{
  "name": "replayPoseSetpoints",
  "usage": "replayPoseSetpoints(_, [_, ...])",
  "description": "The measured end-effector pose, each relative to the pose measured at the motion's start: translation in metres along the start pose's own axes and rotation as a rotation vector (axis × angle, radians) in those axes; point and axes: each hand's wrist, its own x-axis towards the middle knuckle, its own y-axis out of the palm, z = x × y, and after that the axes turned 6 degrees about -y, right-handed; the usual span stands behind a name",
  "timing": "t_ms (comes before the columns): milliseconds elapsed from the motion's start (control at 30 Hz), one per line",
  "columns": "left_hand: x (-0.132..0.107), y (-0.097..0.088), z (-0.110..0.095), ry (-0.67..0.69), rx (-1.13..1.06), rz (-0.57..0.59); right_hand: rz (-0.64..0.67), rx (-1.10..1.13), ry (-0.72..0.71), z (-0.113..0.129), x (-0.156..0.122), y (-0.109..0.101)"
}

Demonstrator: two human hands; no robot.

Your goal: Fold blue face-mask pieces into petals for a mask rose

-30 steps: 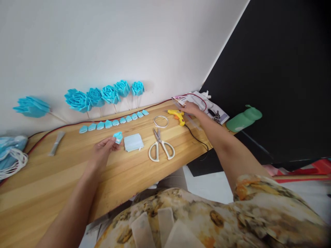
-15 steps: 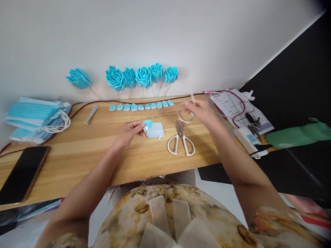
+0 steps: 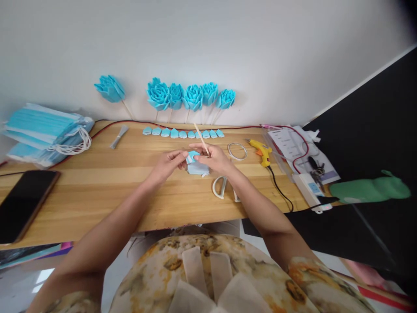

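Note:
My left hand (image 3: 167, 165) pinches a small folded blue petal piece (image 3: 193, 155) over the wooden table (image 3: 97, 187). My right hand (image 3: 213, 158) meets it from the right and is closed on a thin wooden stick (image 3: 201, 138) that points up and away. Under both hands lies a pale blue cut sheet (image 3: 197, 169). White-handled scissors (image 3: 220, 187) lie just below my right wrist, partly hidden by the forearm. A row of several blue petals (image 3: 182, 133) lies behind the hands.
Several blue fabric roses (image 3: 192, 94) on sticks lean on the wall. A stack of blue face masks (image 3: 45, 132) and a black phone (image 3: 24, 202) are at left. A yellow glue gun (image 3: 262, 151), white elastic loop (image 3: 237, 150), papers and keys (image 3: 301, 150) and green bottle (image 3: 369, 189) are at right.
My right hand came back from the far right of the table with the stick and joined my left hand at the blue petal. The view swung left.

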Motion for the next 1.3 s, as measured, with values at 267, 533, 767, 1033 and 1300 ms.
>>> replayPoseSetpoints(267, [0.006,-0.005,0.011,-0.039,-0.094,-0.072,-0.149,-0.338,-0.16,0.005,-0.013,-0.013])
replayPoseSetpoints(533, [0.01,-0.007,0.013,-0.087,-0.202,-0.083,-0.173,-0.352,-0.162,0.004,-0.014,-0.021])
replayPoseSetpoints(767, [0.002,0.007,0.009,-0.272,-0.361,0.21,-0.115,-0.205,-0.147,0.005,-0.014,-0.01])
replayPoseSetpoints(1033, [0.004,0.001,0.008,-0.211,-0.43,-0.002,-0.116,-0.109,-0.08,0.001,-0.014,-0.011])
replayPoseSetpoints(1300, [0.006,-0.002,0.009,-0.109,-0.211,-0.084,-0.248,-0.143,-0.095,-0.003,-0.011,-0.013])
